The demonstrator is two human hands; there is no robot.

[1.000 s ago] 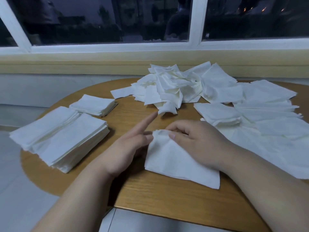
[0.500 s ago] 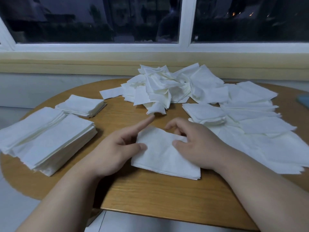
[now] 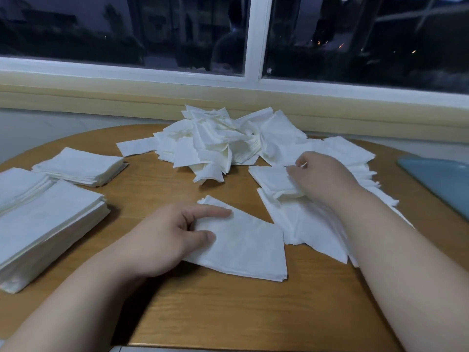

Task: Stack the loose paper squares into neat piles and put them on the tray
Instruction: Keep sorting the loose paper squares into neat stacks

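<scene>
A small stack of white paper squares (image 3: 243,247) lies on the wooden table near the front. My left hand (image 3: 167,237) rests on its left edge, thumb and forefinger lying on the top sheet. My right hand (image 3: 319,179) is farther back on the right and pinches a loose paper square (image 3: 271,177) from the spread of sheets there. A crumpled heap of loose squares (image 3: 215,146) sits at the back middle. Neat piles stand at the left: a big pile (image 3: 43,224) and a smaller pile (image 3: 81,166). A corner of the blue-grey tray (image 3: 441,184) shows at the right edge.
The round table's front rim (image 3: 253,344) is close to me, with floor beyond it at the left. A window sill and wall (image 3: 127,100) run right behind the heap. Loose sheets (image 3: 317,224) lie under my right forearm.
My right hand has left the front stack and reached back right to the spread sheets, where it now pinches one. My left hand stays on the stack. The tray has come into view.
</scene>
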